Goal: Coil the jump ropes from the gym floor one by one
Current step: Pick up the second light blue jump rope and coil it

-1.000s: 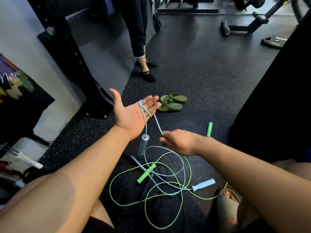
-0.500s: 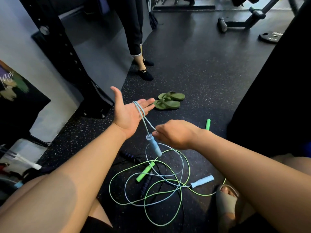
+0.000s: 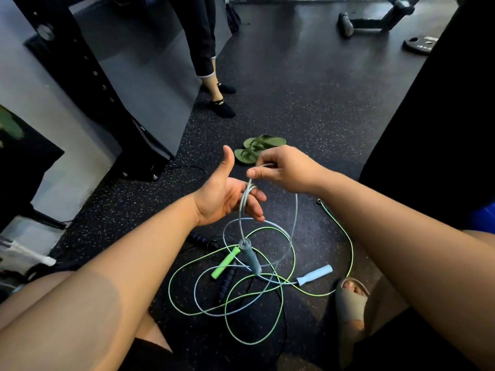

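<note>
- Left hand [image 3: 225,202]: palm up, thumb raised, fingers [image 3: 257,199] held out nearly straight and gripping nothing. They serve as a peg.
- Blue rope [image 3: 296,215]: a couple of turns lie draped across the left fingers near the knuckles. One end hangs straight down from them to the grey handle [image 3: 250,257], which dangles over the pile.
- Right hand [image 3: 286,170]: thumb and forefinger pinch the blue rope, other fingers curled in. The hand sits just above and a little beyond the left fingertips, close to them.
- From the pinch the free run arcs right and drops to the floor [image 3: 321,103], joins loose loops there and ends at the pale handle [image 3: 314,274].
- Key relation: the left fingers point away and to the right, and the turns cross them at about a right angle. The feed comes from the right and below, on the right hand's side.
- Judgement: the next turn needs the right hand to carry the cord over the fingertips and down the near side. Most of the rope lies uncoiled.
- Risk, as judged: the floor loops cross the green rope [image 3: 351,250] and the dark rope [image 3: 225,285], so pulling may drag them along.
</note>
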